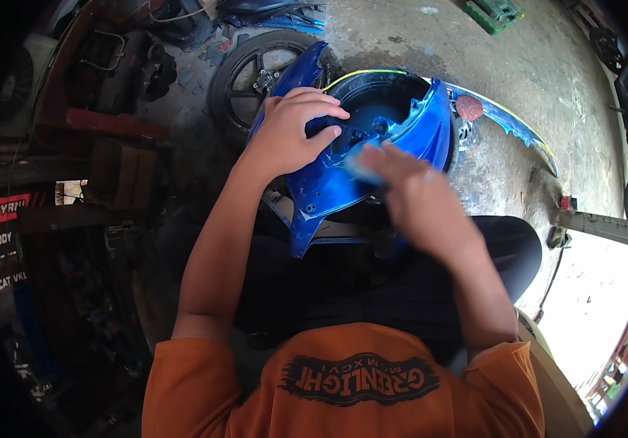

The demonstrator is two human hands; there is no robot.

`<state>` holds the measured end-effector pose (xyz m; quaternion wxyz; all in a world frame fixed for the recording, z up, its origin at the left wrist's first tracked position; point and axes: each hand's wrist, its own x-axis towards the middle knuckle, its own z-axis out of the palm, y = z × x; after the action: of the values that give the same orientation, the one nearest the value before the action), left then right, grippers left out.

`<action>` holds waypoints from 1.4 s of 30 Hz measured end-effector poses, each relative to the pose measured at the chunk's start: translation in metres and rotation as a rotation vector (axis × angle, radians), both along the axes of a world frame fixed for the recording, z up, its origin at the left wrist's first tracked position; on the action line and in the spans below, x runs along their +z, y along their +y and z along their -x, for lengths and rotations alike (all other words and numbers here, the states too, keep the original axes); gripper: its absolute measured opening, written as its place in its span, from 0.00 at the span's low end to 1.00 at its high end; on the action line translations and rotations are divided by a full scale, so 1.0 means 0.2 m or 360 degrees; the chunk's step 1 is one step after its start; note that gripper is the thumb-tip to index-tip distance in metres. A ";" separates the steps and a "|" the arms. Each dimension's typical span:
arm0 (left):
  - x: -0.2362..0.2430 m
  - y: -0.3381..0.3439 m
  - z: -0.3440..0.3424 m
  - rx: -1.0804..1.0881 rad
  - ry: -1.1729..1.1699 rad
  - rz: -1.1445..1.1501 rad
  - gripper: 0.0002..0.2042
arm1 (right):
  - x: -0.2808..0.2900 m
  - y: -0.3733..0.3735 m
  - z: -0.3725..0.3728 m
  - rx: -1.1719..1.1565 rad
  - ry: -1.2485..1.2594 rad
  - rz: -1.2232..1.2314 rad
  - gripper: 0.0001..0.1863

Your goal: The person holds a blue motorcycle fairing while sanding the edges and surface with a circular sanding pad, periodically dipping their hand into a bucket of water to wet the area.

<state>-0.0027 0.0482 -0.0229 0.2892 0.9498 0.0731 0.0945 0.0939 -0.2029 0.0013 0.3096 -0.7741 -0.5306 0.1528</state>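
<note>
A glossy blue motorcycle body panel (pixel 416 135) lies tilted over my lap, in front of a black round tub (pixel 380 108). My left hand (pixel 301 130) grips the panel's upper left part, its fingers curled over and thumb toward the middle. Against the panel's face, my right hand (pixel 416 191) presses a light-blue pad (pixel 363 162). Motion blurs the pad and my right fingers, so the pad's exact kind is unclear. Under the panel's lower end, part of a light-coloured support (pixel 328 232) shows above my dark trousers.
A spoked wheel with tyre (pixel 228 101) lies behind the panel on the left. Right of the tub are a round reddish disc (pixel 468 107) and a long blue trim piece (pixel 522 130). A green object (pixel 495 14) rests on the concrete floor. Machinery (pixel 98 66) stands at left.
</note>
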 end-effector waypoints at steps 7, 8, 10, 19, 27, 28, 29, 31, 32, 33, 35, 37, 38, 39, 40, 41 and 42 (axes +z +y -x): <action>-0.03 0.02 -0.07 -0.0107 -0.0052 0.0072 0.12 | -0.22 -0.10 -0.01 -0.0565 -0.0053 -0.0266 0.29; -0.05 0.02 -0.07 -0.0099 -0.0079 0.0045 0.11 | -0.23 -0.10 0.05 -0.0449 -0.0132 -0.0283 0.28; -0.06 0.03 -0.06 -0.0113 -0.0084 0.0075 0.10 | -0.18 -0.04 0.23 -0.0086 -0.0227 -0.0322 0.33; -0.09 0.06 -0.10 -0.0132 -0.0091 0.0193 0.09 | -0.26 -0.04 0.18 -0.0383 -0.0413 -0.0360 0.26; -0.06 0.02 -0.14 -0.0122 -0.0029 0.0245 0.09 | -0.37 -0.09 0.03 -0.0672 -0.0229 -0.0425 0.31; -0.07 0.03 -0.13 -0.0128 -0.0045 0.0248 0.09 | -0.35 -0.06 0.04 -0.0750 -0.0231 -0.0410 0.31; -0.11 0.05 -0.11 -0.0141 -0.0077 0.0224 0.09 | -0.32 -0.05 0.13 -0.0622 -0.0279 -0.0441 0.29; -0.13 0.08 -0.10 -0.0136 -0.0104 0.0203 0.10 | -0.22 -0.04 0.32 -0.0222 -0.0255 -0.0475 0.30; -0.12 0.06 -0.12 -0.0147 -0.0107 0.0207 0.10 | -0.21 -0.05 0.35 -0.0049 -0.0349 -0.0529 0.33; -0.10 0.05 -0.12 -0.0137 -0.0088 0.0241 0.09 | -0.22 -0.05 0.33 -0.0137 -0.0333 -0.0521 0.31; -0.09 0.03 -0.12 -0.0139 -0.0051 0.0280 0.09 | -0.28 -0.06 0.21 -0.0399 -0.0444 -0.0542 0.26; -0.08 0.03 -0.13 -0.0120 -0.0056 0.0281 0.09 | -0.34 -0.07 0.05 -0.0717 -0.0316 -0.0458 0.22; -0.08 0.03 -0.13 -0.0127 -0.0067 0.0286 0.09 | -0.34 -0.08 0.02 -0.0922 -0.0197 -0.0371 0.21; -0.09 0.04 -0.12 -0.0129 -0.0074 0.0284 0.09 | -0.33 -0.07 0.04 -0.0831 -0.0210 -0.0432 0.21; -0.11 0.05 -0.12 -0.0133 -0.0087 0.0279 0.09 | -0.35 -0.06 0.11 -0.0634 -0.0409 -0.0425 0.23; -0.15 0.07 -0.10 -0.0114 -0.0265 0.0187 0.09 | -0.27 -0.04 0.25 -0.0417 -0.0457 -0.0458 0.26; -0.15 0.06 -0.12 -0.0123 -0.0276 0.0194 0.09 | -0.27 -0.04 0.33 -0.0217 -0.0408 -0.0555 0.28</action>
<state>0.0214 0.0597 -0.0529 0.3551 0.9208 0.0166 0.1606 0.0281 -0.2114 -0.0523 0.3783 -0.7560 -0.5306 -0.0623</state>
